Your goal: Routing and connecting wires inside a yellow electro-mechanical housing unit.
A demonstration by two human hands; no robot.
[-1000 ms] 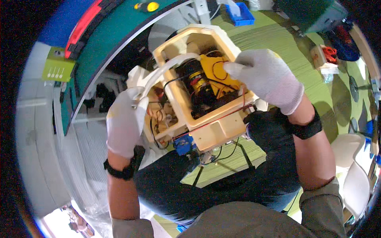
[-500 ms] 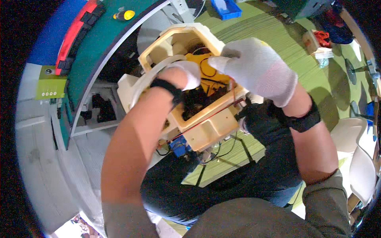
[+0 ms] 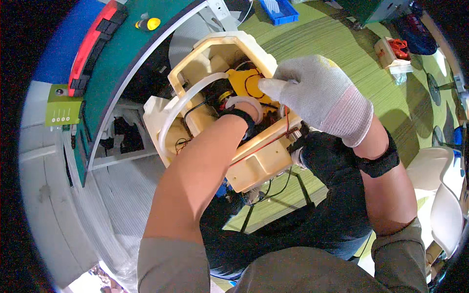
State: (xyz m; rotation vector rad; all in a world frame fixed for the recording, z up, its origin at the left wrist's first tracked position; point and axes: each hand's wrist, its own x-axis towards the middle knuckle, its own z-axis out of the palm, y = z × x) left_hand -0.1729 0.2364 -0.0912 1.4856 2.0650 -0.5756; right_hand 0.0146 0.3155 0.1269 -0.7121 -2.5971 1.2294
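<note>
A cream plastic machine housing (image 3: 259,168) stands open in front of me, with a yellow inner part (image 3: 242,83), wires and dark parts inside. My left hand (image 3: 249,103), in a white glove, reaches down into its cavity; the fingers are hidden there. At the housing's right rim is my right hand (image 3: 325,95), also gloved, with thumb and fingers curled together; what they pinch, if anything, cannot be made out. A red wire (image 3: 287,117) runs just below those fingers. A pale curved tube (image 3: 183,105) arches over the housing's left side, beside my left forearm.
To the left stands a green-topped table (image 3: 110,58) bearing a yellow-and-black tool (image 3: 148,24) and a red-and-black case (image 3: 95,49). On the green floor are a blue tray (image 3: 279,12) and a box with orange contents (image 3: 392,52). A white chair (image 3: 442,195) stands at right.
My left hand has moved right and deeper into the housing, uncovering the curved tube and parts on the left. The right hand has shifted slightly right and stays at the rim.
</note>
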